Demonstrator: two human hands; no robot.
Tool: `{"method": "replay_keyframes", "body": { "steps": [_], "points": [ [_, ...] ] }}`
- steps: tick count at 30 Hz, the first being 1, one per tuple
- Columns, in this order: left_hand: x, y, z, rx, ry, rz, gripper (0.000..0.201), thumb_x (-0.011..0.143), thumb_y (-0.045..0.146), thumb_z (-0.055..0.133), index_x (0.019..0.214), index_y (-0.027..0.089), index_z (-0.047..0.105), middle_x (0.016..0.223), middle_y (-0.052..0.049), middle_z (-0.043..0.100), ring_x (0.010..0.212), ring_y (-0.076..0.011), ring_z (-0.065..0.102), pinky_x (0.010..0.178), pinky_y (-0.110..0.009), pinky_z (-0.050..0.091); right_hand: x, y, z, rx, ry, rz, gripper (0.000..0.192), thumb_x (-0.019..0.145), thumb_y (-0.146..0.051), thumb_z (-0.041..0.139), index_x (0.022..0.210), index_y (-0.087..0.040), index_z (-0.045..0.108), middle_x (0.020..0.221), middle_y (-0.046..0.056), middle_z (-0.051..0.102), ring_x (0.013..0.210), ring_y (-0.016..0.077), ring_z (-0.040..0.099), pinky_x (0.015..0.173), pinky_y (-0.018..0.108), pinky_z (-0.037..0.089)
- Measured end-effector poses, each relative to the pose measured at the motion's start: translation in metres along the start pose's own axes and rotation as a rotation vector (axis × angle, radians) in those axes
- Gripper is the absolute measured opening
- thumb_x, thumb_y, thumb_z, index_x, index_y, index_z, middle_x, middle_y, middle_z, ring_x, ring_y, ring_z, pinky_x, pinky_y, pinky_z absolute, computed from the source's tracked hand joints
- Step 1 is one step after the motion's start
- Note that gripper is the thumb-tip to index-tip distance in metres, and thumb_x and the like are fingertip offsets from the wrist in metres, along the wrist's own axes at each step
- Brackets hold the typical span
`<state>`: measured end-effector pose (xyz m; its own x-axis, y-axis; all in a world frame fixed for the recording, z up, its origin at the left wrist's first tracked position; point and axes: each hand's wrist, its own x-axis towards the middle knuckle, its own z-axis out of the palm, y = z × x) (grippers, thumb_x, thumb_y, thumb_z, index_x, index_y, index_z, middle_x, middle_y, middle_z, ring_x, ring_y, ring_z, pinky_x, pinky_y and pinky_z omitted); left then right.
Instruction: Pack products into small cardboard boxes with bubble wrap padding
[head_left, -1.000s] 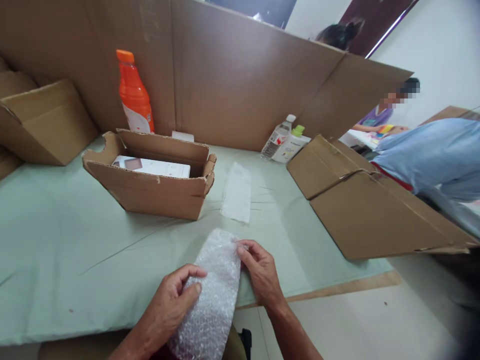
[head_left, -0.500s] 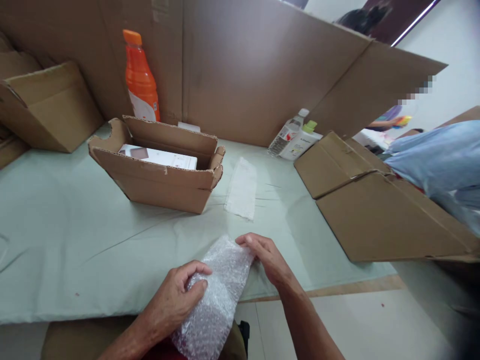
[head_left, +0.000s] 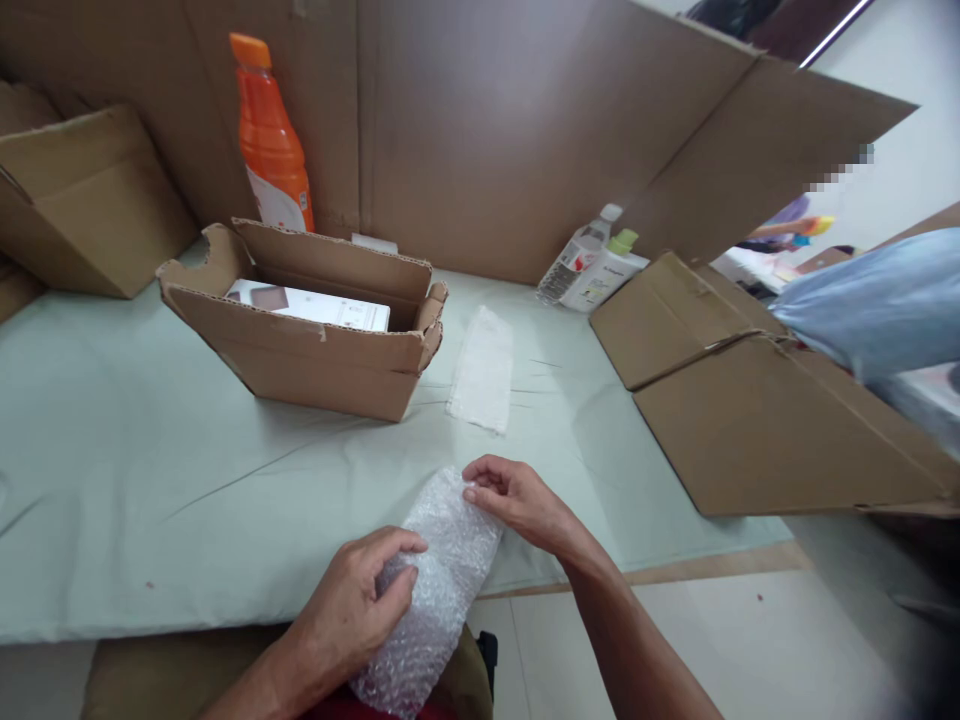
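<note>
On the far left a folded brown box [head_left: 90,200] leans by the cardboard wall [head_left: 487,130]. Next to it stands an orange bottle [head_left: 271,150]. In front of the bottle sits an open cardboard box [head_left: 300,345] on the pale green cloth [head_left: 112,470]. A white flat box [head_left: 315,307] lies inside it.

Near the bottom, the left hand [head_left: 360,605] curls around a bubble wrap bundle [head_left: 439,585]. Its thumb and fingers pinch the side of the wrap. The bundle lies at the near edge of the table, partly hanging over toward the person. You cannot see what is inside it.

The right hand [head_left: 517,500] rests on the top end of the bundle. Its fingers are bent and press on the wrap there.

Farther back, just right of the open box, lies a small white sheet [head_left: 482,368]. Two small bottles [head_left: 592,268] lean by the wall. On the right lies a big flat cardboard piece [head_left: 750,410]. A light blue sleeve [head_left: 877,310] of another person shows at the right edge.
</note>
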<state>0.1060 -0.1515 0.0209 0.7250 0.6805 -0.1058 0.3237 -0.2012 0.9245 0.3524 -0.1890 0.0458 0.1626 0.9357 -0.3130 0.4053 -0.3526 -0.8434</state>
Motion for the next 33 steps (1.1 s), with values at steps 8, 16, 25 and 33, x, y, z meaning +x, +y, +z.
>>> {"method": "replay_keyframes", "body": {
  "steps": [8, 16, 25, 33],
  "points": [
    [-0.001, -0.004, 0.002, 0.024, -0.022, 0.037, 0.028, 0.085, 0.016, 0.05, 0.102, 0.022, 0.071, 0.097, -0.003, 0.075, 0.089, -0.0183, 0.069, 0.081, -0.025, 0.049, 0.005, 0.001, 0.005, 0.014, -0.009, -0.012, 0.012, 0.076, -0.029, 0.065, 0.075, -0.018, 0.066, 0.063, -0.002, 0.058, 0.058, 0.012, 0.048, 0.054, 0.024, 0.034],
    [-0.001, -0.007, 0.005, -0.007, -0.033, -0.002, 0.027, 0.084, 0.017, 0.049, 0.1, 0.022, 0.071, 0.093, -0.004, 0.073, 0.078, -0.0191, 0.066, 0.073, -0.027, 0.048, 0.005, 0.006, 0.01, -0.032, 0.244, -0.158, 0.012, 0.085, -0.03, 0.06, 0.077, -0.022, 0.063, 0.066, -0.002, 0.06, 0.063, 0.0145, 0.051, 0.061, 0.026, 0.039],
    [0.042, 0.022, 0.001, -0.289, -0.085, -0.191, 0.051, 0.073, 0.016, 0.049, 0.122, 0.018, 0.064, 0.094, -0.003, 0.067, 0.072, -0.0149, 0.053, 0.067, -0.025, 0.041, 0.033, -0.016, -0.035, -0.329, 0.395, -0.372, 0.012, 0.089, -0.026, 0.056, 0.085, -0.023, 0.066, 0.08, 0.0, 0.07, 0.069, 0.016, 0.061, 0.068, 0.027, 0.044],
    [0.139, 0.031, 0.023, -0.565, -0.067, -0.235, 0.064, 0.064, 0.02, 0.058, 0.128, 0.014, 0.056, 0.082, 0.0, 0.059, 0.065, -0.0119, 0.049, 0.061, -0.024, 0.036, 0.132, -0.01, -0.097, -0.608, 0.513, -0.444, 0.013, 0.087, -0.02, 0.058, 0.09, -0.022, 0.071, 0.091, 0.004, 0.075, 0.082, 0.0199, 0.066, 0.079, 0.032, 0.047]
  ]
}}
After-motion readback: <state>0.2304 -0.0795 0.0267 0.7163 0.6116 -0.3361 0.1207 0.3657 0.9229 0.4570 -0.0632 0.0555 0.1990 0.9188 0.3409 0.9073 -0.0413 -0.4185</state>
